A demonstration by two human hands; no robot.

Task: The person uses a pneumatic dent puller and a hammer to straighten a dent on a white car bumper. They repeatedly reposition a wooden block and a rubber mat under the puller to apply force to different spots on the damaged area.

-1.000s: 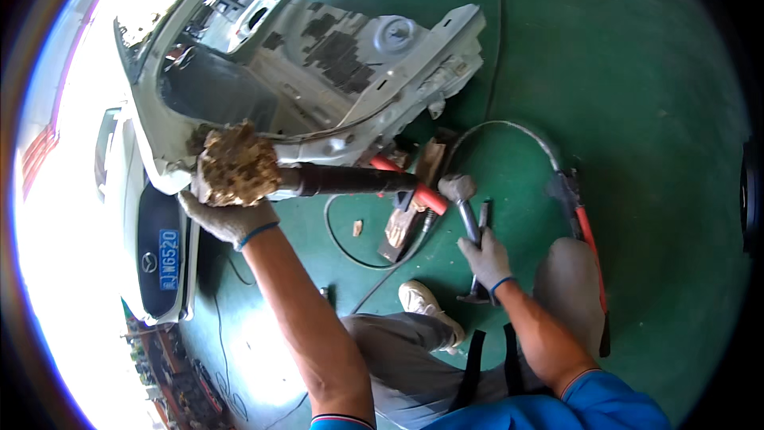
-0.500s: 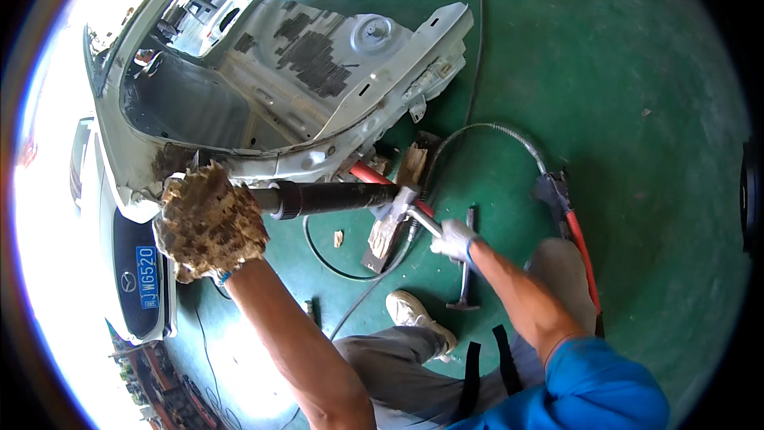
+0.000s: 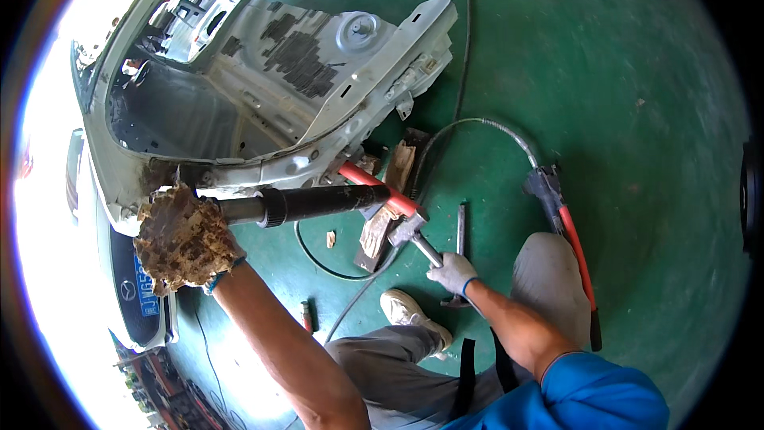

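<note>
Over green floor (image 3: pixel 637 151), the hammer (image 3: pixel 426 249) slants diagonally, its head (image 3: pixel 407 228) forward-left.

A smooth green painted floor (image 3: pixel 637 151) spreads under everything, scuffed and dotted with pale specks. On it lies a dark metal hammer with a straight handle (image 3: pixel 461 231), partly hidden at its lower end. Well to the left of it sits a small pale wood splinter (image 3: pixel 331 239), and lower down a short red-and-dark cylindrical piece (image 3: pixel 306 317). A long black cable (image 3: pixel 466 32) runs down from the top edge; a thin dark cord (image 3: pixel 204 342) trails at lower left, near a cluttered dark rack (image 3: pixel 159 378). Further up stands a white car (image 3: pixel 103 247) with a blue plate (image 3: pixel 146 291), partly covered.
</note>
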